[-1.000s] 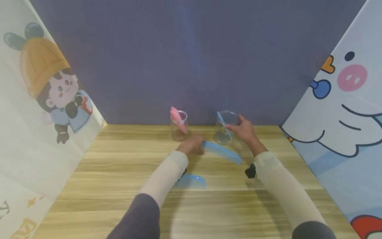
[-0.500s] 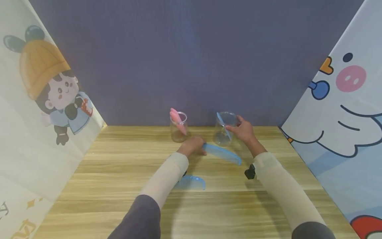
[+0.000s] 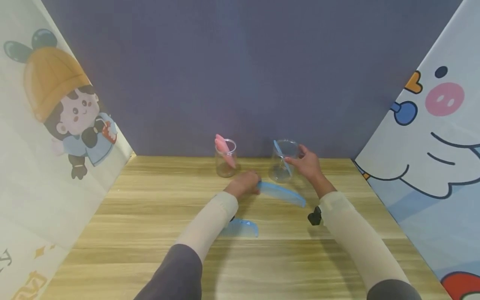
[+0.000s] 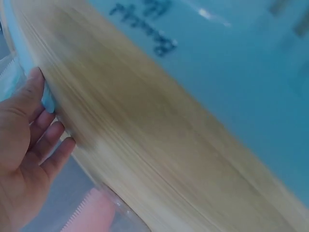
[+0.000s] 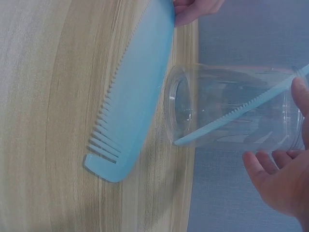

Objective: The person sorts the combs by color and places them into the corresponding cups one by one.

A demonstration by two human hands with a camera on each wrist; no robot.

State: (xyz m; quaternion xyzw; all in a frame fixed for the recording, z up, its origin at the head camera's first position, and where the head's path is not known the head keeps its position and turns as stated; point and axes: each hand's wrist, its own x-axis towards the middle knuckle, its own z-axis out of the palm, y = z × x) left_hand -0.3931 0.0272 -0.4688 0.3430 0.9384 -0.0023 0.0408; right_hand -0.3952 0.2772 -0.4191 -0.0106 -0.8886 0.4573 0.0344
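My left hand [image 3: 244,182] pinches one end of a light blue comb [image 3: 283,193], which slants down to the right in the head view. In the right wrist view the comb's teeth face left and its far end hangs free. My right hand [image 3: 307,164] holds a clear cup [image 5: 227,106] near its rim, thumb on one side and fingers on the other. Inside that cup leans another blue comb [image 5: 236,112], its top at the rim. In the left wrist view my left hand [image 4: 29,140] shows the blue comb's end [image 4: 47,99] between thumb and fingers.
To the left stands a second clear cup [image 3: 226,170] with pink combs [image 3: 225,151] leaning in it. Another blue comb [image 3: 243,228] lies on the wooden table [image 3: 150,233], partly under my left forearm. A dark back panel [image 3: 240,83] rises behind the cups.
My left hand and its comb have shifted slightly right and toward me. My right hand keeps its grip on the cup, which has hardly moved.
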